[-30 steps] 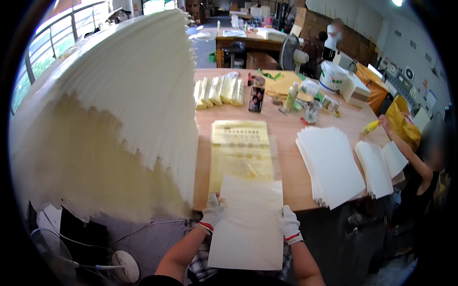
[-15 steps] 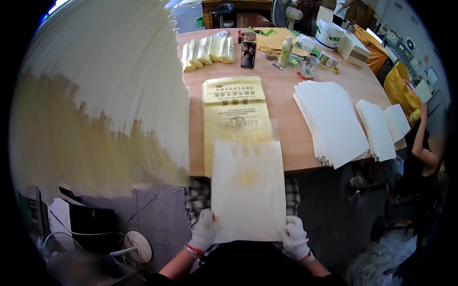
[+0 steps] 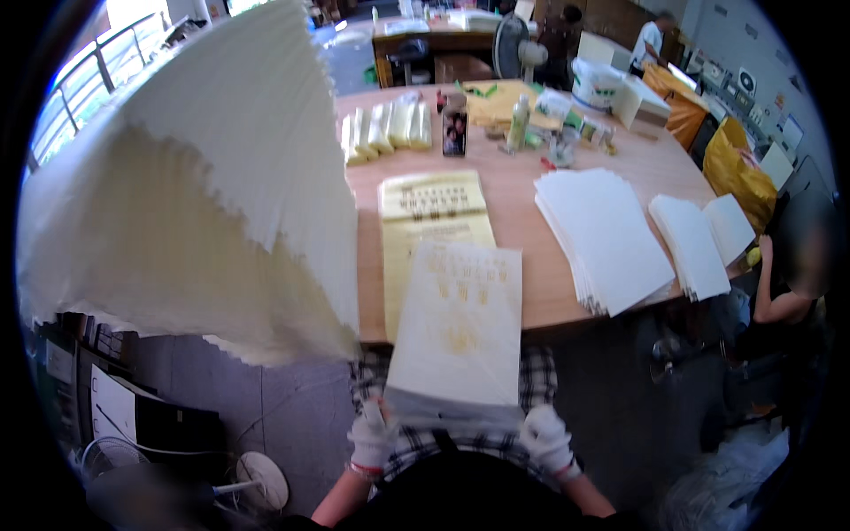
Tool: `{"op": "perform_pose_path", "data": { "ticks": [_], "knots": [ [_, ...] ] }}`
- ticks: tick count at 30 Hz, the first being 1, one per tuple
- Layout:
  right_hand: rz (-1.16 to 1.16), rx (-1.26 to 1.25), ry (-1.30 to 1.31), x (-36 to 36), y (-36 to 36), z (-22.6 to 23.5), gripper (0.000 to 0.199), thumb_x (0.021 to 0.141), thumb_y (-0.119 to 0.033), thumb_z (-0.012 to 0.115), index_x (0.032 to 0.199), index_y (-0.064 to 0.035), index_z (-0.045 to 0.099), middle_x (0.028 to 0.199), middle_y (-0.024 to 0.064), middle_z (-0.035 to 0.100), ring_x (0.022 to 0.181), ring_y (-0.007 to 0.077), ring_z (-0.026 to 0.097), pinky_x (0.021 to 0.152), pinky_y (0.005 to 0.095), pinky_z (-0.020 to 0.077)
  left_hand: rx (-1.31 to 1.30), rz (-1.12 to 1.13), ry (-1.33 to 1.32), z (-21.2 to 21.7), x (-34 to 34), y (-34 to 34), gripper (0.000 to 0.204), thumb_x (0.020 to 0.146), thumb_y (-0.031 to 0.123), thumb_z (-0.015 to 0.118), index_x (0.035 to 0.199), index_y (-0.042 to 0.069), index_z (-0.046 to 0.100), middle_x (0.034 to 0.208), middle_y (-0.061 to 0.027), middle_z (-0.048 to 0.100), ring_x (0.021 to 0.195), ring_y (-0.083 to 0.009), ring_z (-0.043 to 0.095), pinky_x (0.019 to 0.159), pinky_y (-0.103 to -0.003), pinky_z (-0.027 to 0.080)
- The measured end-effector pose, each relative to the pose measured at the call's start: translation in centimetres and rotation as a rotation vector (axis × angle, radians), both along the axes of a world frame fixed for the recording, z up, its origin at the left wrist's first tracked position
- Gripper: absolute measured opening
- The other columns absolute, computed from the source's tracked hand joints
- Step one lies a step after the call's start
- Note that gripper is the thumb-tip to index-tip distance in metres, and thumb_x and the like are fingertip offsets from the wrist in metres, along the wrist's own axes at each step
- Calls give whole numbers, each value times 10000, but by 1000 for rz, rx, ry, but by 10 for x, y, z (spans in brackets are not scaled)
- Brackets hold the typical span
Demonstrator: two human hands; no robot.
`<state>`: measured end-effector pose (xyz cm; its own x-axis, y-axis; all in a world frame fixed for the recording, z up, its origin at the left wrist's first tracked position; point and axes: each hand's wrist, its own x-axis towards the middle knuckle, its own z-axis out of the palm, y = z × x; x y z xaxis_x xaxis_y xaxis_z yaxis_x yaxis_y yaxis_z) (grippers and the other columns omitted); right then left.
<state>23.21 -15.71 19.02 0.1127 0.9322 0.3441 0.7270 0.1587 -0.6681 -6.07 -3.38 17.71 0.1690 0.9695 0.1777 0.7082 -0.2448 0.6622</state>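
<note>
2 hands, white gloves. Left hand pinched the near left corner of the pale sheet, fingers curled; right hand pinched the near right corner, exact fingertip contact blurred. Sheet's far end overlapped the yellow printed stack on the table, near end above plaid clothing. Large white paper stack sat right.

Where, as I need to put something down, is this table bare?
On the table, one bare patch lies between the yellow printed stack and the large white sheets, reaching up toward the phone. Another lies between the white box and the narrow white stack. It is crowded around the bottle and bucket; the tall pale pile blocks the left.
</note>
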Motion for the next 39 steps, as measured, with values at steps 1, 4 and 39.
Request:
{"op": "perform_pose_path", "data": {
  "ticks": [1, 4, 39],
  "knots": [
    [46, -68, -3, -2, -14, -8, 103, 712, -65, 648, 723, -55, 546, 688, 102, 531, 663, 273, 543, 599, 358, 443, 7, -58, -77, -2, -4, -10, 244, 757, 75, 579, 985, 46, 497, 729, -141, 579, 659, -316, 595, 574, -377, 480],
    [143, -443, 403, 19, -24, -12, 142, 727, -117, 684, 809, -43, 594, 742, 54, 576, 727, 170, 581, 658, 296, 470, -115, -193, -141, -2, 4, -12, 138, 715, 31, 530, 852, 42, 513, 719, -125, 527, 654, -305, 547, 600, -371, 457],
    [474, 132, -297, -152, 290, 446, 562, 864, -584, 393, 977, -102, 658, 770, 80, 660, 481, 155, 607, 512, 281, 515, 778, 202, -890, 353, -211, 122, 113, 895, 122, 411, 795, 93, 455, 615, 27, 379, 472, -56, 333, 411, -206, 274]
  ]
}}
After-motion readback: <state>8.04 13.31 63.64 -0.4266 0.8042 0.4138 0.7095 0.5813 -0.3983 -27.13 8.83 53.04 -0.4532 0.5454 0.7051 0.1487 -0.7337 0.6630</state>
